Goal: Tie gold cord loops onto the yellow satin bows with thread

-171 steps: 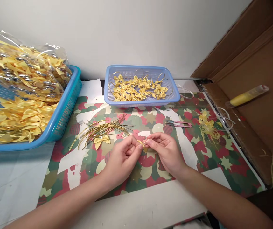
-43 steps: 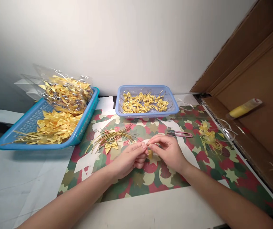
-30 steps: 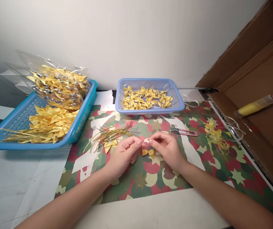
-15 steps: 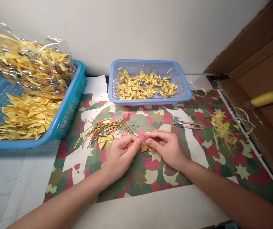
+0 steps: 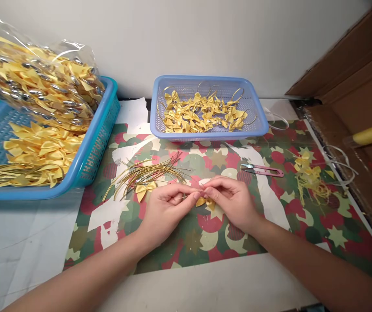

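Hands (image 5: 202,203) lower now on star-patterned mat (image 5: 270,225), white wall (image 5: 189,39) behind.

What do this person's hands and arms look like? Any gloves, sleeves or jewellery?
Both hands are bare: no gloves on the left hand or the right hand. No rings, watch or bracelet show. Both forearms are uncovered as far as the picture reaches, with no sleeve in view. The nails look short and unpainted.

Both hands (image 5: 202,203) pinch a yellow bow (image 5: 204,202).
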`<state>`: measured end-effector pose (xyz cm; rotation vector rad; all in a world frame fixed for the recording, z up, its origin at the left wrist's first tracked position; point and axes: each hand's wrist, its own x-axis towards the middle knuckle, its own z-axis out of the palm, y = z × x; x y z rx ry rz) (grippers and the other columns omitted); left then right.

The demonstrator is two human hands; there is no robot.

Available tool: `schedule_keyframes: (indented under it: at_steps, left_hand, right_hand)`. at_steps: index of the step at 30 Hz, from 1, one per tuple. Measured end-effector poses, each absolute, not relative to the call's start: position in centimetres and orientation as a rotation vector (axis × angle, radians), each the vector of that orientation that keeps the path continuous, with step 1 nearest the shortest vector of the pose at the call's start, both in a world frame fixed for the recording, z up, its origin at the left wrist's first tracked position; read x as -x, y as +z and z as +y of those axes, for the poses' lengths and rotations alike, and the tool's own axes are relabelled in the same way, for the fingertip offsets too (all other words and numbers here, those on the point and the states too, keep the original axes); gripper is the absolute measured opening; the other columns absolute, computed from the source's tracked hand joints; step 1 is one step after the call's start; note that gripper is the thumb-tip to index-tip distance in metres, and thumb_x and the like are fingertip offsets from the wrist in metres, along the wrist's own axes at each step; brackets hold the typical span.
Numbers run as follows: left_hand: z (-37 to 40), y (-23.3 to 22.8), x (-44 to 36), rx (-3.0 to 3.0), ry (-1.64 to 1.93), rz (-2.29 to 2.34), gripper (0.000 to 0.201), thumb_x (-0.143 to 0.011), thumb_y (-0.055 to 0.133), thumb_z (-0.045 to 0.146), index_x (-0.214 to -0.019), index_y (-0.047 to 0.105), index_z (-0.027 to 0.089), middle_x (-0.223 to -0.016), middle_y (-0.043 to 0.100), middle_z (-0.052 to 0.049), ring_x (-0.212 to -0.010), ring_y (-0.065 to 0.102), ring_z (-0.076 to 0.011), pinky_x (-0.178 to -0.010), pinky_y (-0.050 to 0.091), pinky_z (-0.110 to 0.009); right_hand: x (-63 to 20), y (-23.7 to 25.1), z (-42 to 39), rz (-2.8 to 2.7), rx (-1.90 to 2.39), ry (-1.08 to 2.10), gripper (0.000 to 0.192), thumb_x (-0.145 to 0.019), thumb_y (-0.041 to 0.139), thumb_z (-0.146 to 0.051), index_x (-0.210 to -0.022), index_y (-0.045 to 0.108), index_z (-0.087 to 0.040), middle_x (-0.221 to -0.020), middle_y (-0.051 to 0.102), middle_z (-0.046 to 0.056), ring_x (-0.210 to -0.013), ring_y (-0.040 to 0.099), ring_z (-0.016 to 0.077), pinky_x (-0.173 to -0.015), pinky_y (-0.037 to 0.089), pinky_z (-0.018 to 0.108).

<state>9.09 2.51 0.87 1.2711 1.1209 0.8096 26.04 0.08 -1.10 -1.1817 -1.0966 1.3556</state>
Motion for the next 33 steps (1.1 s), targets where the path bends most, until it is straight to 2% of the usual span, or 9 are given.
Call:
schedule_keyframes:
  at_steps: [3, 8, 12, 19, 25, 33]
  left_hand:
    - [2.42, 0.86, -8.94, -1.28, 0.776, 1.126, 0.017, -0.079, 0.068, 0.032, -0.072, 0.073, 0.018, -0.044, 0.037, 0.007, -0.047, 0.034, -0.0085, -0.05, 0.034, -0.023]
    - [2.33, 0.66, -8.6, -1.36, 0.749, 1.087, 0.026, -0.086, 0.056, 0.028, -0.063, 0.061, 0.017, -0.055, 0.05, 0.003, -0.053, 0.04, -0.009, -0.05, 0.034, -0.022]
    - [2.4, 0.51, -8.52, -1.39, 0.749, 1.052, 0.028, -0.087, 0.05, 0.023, -0.06, 0.055, 0.018, -0.053, 0.046, 0.004, -0.052, 0.04, -0.0083, -0.05, 0.033, -0.02]
    - [2.4, 0.22, -8.47, -1.4, 0.738, 0.98, 0.031, -0.094, 0.048, 0.03, -0.067, 0.057, 0.017, -0.057, 0.052, 0.004, -0.055, 0.045, -0.0075, -0.053, 0.037, -0.018]
    - [2.29, 0.17, -8.58, -1.401, 0.788, 0.998, 0.032, -0.093, 0.051, 0.03, -0.065, 0.056, 0.017, -0.057, 0.051, 0.004, -0.053, 0.044, -0.0067, -0.05, 0.036, -0.016]
    - [2.32, 0.59, -9.28, -1.412, 0.852, 1.049, 0.03, -0.091, 0.051, 0.025, -0.062, 0.055, 0.017, -0.051, 0.048, 0.005, -0.048, 0.041, -0.0063, -0.046, 0.033, -0.016]
  right_hand:
    - [-26.11, -0.88, 0.06, -1.107, 1.166, 1.332, 0.008, -0.082, 0.07, -0.028, -0.079, 0.074, -0.022, -0.08, 0.072, 0.002, -0.073, 0.068, 0.0133, -0.066, 0.058, 0.027]
    - [-26.22, -0.67, 0.05, -1.195, 1.188, 1.274, 0.009, -0.082, 0.067, -0.023, -0.076, 0.072, -0.021, -0.074, 0.069, 0.002, -0.068, 0.063, 0.0124, -0.06, 0.052, 0.026]
    - [-26.35, -0.85, -0.03, -1.284, 1.21, 1.262, 0.01, -0.085, 0.066, -0.024, -0.078, 0.072, -0.02, -0.075, 0.068, 0.002, -0.07, 0.061, 0.0131, -0.061, 0.049, 0.027]
    - [-26.35, -1.05, -0.23, -1.313, 1.189, 1.264, 0.009, -0.085, 0.065, -0.02, -0.082, 0.073, -0.02, -0.076, 0.069, 0.002, -0.071, 0.062, 0.0128, -0.062, 0.05, 0.026]
    - [-26.31, -0.97, -0.28, -1.276, 1.165, 1.335, 0.011, -0.088, 0.063, -0.021, -0.083, 0.074, -0.019, -0.073, 0.068, 0.001, -0.065, 0.063, 0.0096, -0.059, 0.052, 0.022]
    - [-25.99, -0.85, -0.3, -1.208, 1.167, 1.404, 0.013, -0.087, 0.065, -0.027, -0.087, 0.075, -0.019, -0.076, 0.071, 0.002, -0.063, 0.066, 0.0099, -0.054, 0.053, 0.021]
